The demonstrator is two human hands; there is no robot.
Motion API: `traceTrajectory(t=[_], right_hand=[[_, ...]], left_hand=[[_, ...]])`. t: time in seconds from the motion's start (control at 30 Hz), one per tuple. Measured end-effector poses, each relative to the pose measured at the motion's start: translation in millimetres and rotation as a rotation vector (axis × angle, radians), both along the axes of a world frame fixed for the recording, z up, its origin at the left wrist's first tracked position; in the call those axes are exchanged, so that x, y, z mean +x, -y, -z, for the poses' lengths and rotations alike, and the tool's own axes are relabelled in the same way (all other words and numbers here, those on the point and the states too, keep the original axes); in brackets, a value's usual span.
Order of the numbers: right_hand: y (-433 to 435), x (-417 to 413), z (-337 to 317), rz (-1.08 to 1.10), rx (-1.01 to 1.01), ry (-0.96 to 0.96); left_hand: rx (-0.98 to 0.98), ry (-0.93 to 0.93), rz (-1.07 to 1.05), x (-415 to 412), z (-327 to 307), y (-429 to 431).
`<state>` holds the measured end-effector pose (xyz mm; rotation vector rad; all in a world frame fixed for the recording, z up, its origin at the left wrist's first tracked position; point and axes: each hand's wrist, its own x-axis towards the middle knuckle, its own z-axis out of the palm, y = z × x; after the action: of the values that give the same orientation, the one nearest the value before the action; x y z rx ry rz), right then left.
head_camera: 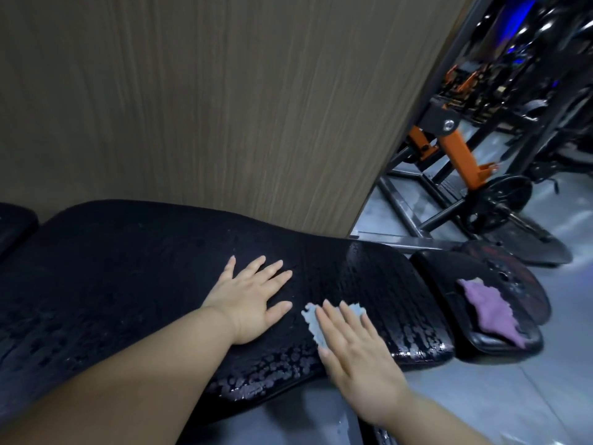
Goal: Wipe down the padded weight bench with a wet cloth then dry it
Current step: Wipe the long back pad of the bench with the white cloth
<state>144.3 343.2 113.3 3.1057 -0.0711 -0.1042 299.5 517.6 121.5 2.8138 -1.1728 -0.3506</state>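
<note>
The black padded bench [128, 271] runs left to right across the view, its surface beaded with water drops, most thickly near the front edge and right end. My left hand [252, 298] lies flat on the pad, fingers spread, holding nothing. My right hand [356, 351] presses flat on a small light-blue cloth [313, 322] on the pad near its right end; only the cloth's edges show around my fingers. A purple cloth [491, 308] lies on the separate black seat pad [500, 340] to the right.
A wood-grain wall panel [224, 107] stands directly behind the bench. To the right is a black and orange weight machine [455, 149] with a weight plate [500, 203] on the grey floor [497, 396]. Another black pad [14, 223] is at the far left.
</note>
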Motion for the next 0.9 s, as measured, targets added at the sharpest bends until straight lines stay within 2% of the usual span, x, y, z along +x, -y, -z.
traceTrajectory(t=[0.2,0.3,0.37,0.43,0.9], right_hand=[[-8.9,-19.9,7.4,-0.024,0.005,0.005],[-11.8,-3.3,-2.3,-0.020,-0.021,-0.060],[-13.8,14.2,-8.5,-0.087,0.036,-0.056],[-12.4,35.7,-11.4,-0.063,0.111,-0.094],[14.1,206.4,-4.0,0.099,0.127,-0.104]], left_hand=[[0.109,-0.029,0.062,14.0,-9.8,-11.8],[0.070,-0.023,0.010,19.8,-5.1,-23.6],[0.024,0.005,-0.014,17.2,-0.3,-26.6],[-0.010,0.020,-0.033,14.6,1.9,-27.2],[-0.043,0.049,-0.050,19.7,7.9,-26.4]])
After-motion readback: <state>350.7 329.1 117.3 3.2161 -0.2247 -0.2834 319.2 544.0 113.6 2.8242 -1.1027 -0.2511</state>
